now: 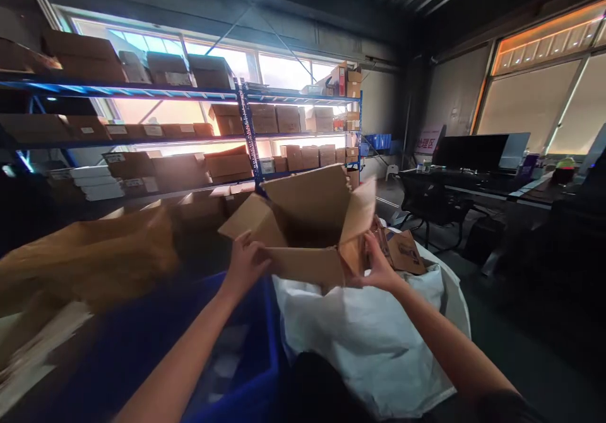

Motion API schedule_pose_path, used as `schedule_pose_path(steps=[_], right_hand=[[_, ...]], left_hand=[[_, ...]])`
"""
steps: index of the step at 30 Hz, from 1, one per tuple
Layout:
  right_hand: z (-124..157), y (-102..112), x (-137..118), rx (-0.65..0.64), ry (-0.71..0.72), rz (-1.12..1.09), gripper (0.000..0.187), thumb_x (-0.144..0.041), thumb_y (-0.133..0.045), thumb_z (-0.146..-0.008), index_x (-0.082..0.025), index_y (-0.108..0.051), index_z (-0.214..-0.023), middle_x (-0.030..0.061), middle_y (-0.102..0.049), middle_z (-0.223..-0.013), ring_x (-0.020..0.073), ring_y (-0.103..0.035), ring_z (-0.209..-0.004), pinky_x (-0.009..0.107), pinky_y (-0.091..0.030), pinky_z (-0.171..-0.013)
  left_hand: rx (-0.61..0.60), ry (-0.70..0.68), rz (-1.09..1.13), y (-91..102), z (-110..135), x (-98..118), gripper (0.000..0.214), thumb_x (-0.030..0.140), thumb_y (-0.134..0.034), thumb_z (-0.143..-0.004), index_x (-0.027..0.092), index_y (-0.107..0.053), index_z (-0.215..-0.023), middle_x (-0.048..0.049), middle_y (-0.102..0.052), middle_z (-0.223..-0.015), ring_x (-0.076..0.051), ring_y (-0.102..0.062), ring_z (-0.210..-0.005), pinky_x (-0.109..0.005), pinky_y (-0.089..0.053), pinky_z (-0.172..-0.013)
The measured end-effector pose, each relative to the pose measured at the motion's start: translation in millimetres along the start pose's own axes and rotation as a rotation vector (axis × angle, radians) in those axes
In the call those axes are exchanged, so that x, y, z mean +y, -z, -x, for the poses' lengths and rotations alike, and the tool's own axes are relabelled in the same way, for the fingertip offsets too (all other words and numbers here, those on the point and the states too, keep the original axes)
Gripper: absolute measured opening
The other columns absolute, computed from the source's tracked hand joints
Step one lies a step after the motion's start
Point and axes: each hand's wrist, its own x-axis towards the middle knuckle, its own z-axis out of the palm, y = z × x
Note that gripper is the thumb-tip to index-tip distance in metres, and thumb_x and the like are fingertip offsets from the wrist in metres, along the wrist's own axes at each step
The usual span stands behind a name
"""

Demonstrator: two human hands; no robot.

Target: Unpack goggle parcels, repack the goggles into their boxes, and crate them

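An open cardboard box (303, 264), flaps spread, is held up in front of me between both hands. My left hand (247, 260) grips its near left corner, fingers curled over the edge. On the other side, my right hand (379, 266) clasps the near right corner, with the thumb low along the side. Below and behind the box bulges a large white woven sack (360, 341), with a flattened printed carton (404, 251) lying in its top. The inside of the box is dark, and its bottom is hidden from me.
A blue bin (272, 347) holding pale items is below my left arm. Brown wrapping (95, 246) lies at left, blurred. Blue shelving (246, 132) with many cartons spans the back. An office chair (433, 208) and a desk with a monitor (473, 153) stand at right.
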Motion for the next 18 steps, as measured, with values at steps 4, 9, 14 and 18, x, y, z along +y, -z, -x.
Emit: schedule_pose_path(steps=[4, 9, 14, 18], right_hand=[[-28.8, 10.0, 86.0, -0.060, -0.157, 0.144, 0.059, -0.042, -0.077, -0.080, -0.018, -0.060, -0.131, 0.0150, -0.054, -0.141, 0.0299, -0.052, -0.130, 0.047, -0.045, -0.107], [-37.8, 57.5, 194.4, 0.070, -0.484, 0.400, 0.054, -0.042, -0.065, -0.092, -0.018, -0.052, -0.138, 0.0139, -0.046, -0.147, 0.0334, -0.043, -0.135, 0.059, -0.035, -0.112], [-74.1, 86.5, 273.1, -0.002, -0.626, 0.541, 0.069, -0.046, -0.069, -0.089, -0.018, -0.044, -0.146, 0.0163, -0.033, -0.156, 0.0369, -0.031, -0.144, 0.059, -0.027, -0.116], [-110.6, 64.0, 311.5, -0.234, -0.663, 0.564, 0.052, -0.046, -0.067, -0.092, -0.018, -0.056, -0.134, 0.0126, -0.049, -0.145, 0.0324, -0.047, -0.133, 0.058, -0.038, -0.110]], left_hand=[[-0.226, 0.069, -0.048, -81.9, -12.6, 22.4, 0.017, 0.028, -0.070, -0.083, 0.017, -0.063, -0.094, -0.0110, -0.064, -0.119, -0.027, -0.063, -0.112, -0.041, -0.055, -0.095], [-0.435, 0.141, -0.174, -176.6, -20.8, 62.3, 0.022, 0.032, -0.062, -0.095, 0.014, -0.064, -0.108, -0.0077, -0.067, -0.108, -0.022, -0.066, -0.099, -0.043, -0.055, -0.089], [-0.486, 0.224, -0.287, -251.4, -22.7, 90.8, 0.033, 0.037, -0.064, -0.095, 0.020, -0.061, -0.123, -0.0099, -0.062, -0.125, -0.024, -0.063, -0.109, -0.042, -0.056, -0.090], [-0.517, 0.315, -0.379, -290.7, -14.7, 100.2, 0.035, 0.036, -0.064, -0.095, 0.020, -0.059, -0.125, -0.0107, -0.061, -0.128, -0.026, -0.062, -0.111, -0.047, -0.056, -0.091]])
